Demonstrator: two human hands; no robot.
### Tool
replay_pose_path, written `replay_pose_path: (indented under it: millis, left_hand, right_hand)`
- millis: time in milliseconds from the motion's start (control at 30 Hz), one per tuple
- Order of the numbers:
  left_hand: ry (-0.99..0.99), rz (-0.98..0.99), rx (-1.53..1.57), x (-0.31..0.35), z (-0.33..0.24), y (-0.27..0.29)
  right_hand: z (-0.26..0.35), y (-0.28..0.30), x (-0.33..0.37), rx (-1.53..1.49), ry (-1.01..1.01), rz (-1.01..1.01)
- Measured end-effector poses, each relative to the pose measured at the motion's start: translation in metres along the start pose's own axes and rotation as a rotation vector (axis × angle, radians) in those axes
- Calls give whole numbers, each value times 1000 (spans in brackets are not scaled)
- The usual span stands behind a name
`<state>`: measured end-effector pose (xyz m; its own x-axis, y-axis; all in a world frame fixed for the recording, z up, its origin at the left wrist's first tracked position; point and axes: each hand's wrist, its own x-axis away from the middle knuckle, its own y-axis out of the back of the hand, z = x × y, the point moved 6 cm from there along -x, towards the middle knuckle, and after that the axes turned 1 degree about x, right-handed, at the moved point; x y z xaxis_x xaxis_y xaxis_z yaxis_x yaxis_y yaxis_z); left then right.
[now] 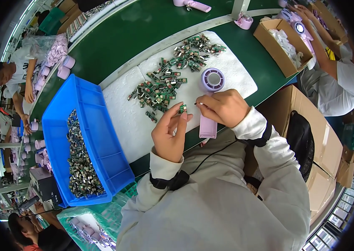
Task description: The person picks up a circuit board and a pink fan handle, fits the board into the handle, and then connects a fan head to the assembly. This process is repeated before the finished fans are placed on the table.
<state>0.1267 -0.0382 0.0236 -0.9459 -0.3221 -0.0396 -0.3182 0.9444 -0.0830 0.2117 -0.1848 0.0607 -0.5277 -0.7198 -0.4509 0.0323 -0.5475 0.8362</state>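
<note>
My left hand (pixel 169 136) pinches a small, rectangular green circuit board (pixel 182 109) above the green table's (pixel 244 48) near edge — probably light, stiff, fragile; I'd hold its edges. My right hand (pixel 227 109) pinches something thin, dark (pixel 197 103).

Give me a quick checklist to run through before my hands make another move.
1. Left grip holding a green circuit board: ok, pinched at the fingertips.
2. Right grip holding the correct small dark item: cannot tell, too small.
3. Lilac handheld device wholly on the white mat: not ok, its handle reaches past the near edge.
4. Loose boards on the mat: ok, piled.
5. Blue bin stocked: ok, many small parts inside.
</note>
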Motion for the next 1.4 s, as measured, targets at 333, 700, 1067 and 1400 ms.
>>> replay_pose_path:
  millis: [333,700,1067,1400]
  left_hand:
    - [-31,146,15,1,4,4]
    - [-68,137,-24,2,4,3]
    - [-72,198,-26,4,4,7]
    - [-246,224,-40,7,-9,11]
  right_hand:
    - [11,7,-5,-363,-23,146]
    - [10,8,-5,-434,-11,203]
    - [11,9,-5,-488,-12,208]
    - [19,9,-6,-586,-17,245]
